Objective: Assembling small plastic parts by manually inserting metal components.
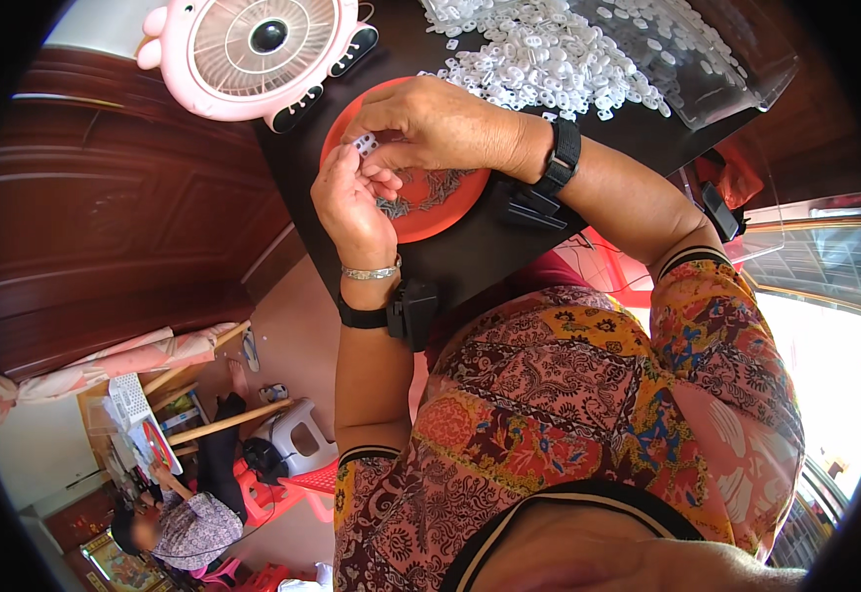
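My left hand (354, 207) and my right hand (435, 120) meet over an orange-red plate (465, 205). Their fingertips pinch a small white plastic piece (365, 145) with dark holes. My right fingers come at it from above, and part of their grip is hidden behind the hand. Below, many small grey screws (428, 192) lie scattered on the plate. Beyond my right hand spreads a heap of similar white plastic pieces (529, 64) on the dark table.
A pink fan (267, 37) stands at the table's far left. At the far right a clear plastic bag (682, 64) holds more white pieces. The dark table's edge (302, 212) runs close to my left hand. Lower left, another person (193, 523) sits by a grey stool (297, 439).
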A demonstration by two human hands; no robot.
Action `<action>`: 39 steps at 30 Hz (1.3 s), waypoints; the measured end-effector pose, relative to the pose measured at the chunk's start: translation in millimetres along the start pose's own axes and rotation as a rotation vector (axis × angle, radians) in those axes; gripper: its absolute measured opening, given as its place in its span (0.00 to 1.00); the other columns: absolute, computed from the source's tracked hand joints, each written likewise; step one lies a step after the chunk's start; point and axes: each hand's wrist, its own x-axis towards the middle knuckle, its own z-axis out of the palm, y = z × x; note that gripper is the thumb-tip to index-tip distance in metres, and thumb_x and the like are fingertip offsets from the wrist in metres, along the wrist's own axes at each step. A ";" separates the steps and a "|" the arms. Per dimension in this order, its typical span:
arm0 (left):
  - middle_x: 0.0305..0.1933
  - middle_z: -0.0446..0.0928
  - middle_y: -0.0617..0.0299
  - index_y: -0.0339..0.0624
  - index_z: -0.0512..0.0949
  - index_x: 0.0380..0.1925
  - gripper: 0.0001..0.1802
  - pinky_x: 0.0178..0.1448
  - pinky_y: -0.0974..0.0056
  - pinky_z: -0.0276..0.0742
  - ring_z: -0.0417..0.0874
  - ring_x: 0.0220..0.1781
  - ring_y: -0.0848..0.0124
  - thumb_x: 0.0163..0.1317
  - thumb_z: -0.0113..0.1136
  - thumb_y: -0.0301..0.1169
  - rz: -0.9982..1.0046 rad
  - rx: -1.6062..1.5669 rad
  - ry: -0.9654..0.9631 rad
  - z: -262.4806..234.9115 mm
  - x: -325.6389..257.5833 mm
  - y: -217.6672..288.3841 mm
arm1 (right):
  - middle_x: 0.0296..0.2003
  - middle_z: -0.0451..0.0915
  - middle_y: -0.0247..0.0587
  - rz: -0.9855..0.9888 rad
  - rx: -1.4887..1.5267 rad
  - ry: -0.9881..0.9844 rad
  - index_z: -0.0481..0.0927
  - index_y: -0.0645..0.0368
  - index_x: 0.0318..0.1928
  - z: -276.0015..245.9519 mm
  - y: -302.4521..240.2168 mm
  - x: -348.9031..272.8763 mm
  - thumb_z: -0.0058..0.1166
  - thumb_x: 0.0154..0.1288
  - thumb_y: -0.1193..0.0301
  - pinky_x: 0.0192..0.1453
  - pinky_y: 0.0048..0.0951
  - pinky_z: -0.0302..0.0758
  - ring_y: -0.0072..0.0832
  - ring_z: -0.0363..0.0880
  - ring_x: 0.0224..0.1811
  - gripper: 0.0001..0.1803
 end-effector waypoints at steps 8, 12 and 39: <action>0.19 0.68 0.65 0.37 0.73 0.29 0.13 0.24 0.70 0.63 0.69 0.20 0.74 0.64 0.47 0.36 0.048 0.007 0.009 -2.1 -0.8 -0.2 | 0.27 0.82 0.41 -0.034 -0.011 -0.007 0.80 0.57 0.42 2.7 0.1 0.0 0.64 0.54 0.68 0.33 0.32 0.76 0.38 0.82 0.29 0.14; 0.19 0.68 0.64 0.35 0.73 0.30 0.13 0.23 0.70 0.61 0.69 0.18 0.73 0.63 0.47 0.35 0.064 0.018 0.014 -0.2 -0.4 -1.2 | 0.27 0.82 0.39 -0.017 -0.013 -0.021 0.80 0.57 0.41 3.9 4.5 -0.6 0.63 0.55 0.67 0.33 0.32 0.76 0.38 0.82 0.30 0.13; 0.17 0.67 0.65 0.37 0.74 0.23 0.15 0.22 0.73 0.60 0.68 0.17 0.76 0.64 0.47 0.35 0.157 -0.003 -0.013 -3.6 0.0 1.6 | 0.30 0.83 0.40 -0.035 -0.447 0.456 0.83 0.56 0.41 -85.5 -23.1 16.8 0.62 0.57 0.71 0.34 0.26 0.78 0.30 0.83 0.29 0.10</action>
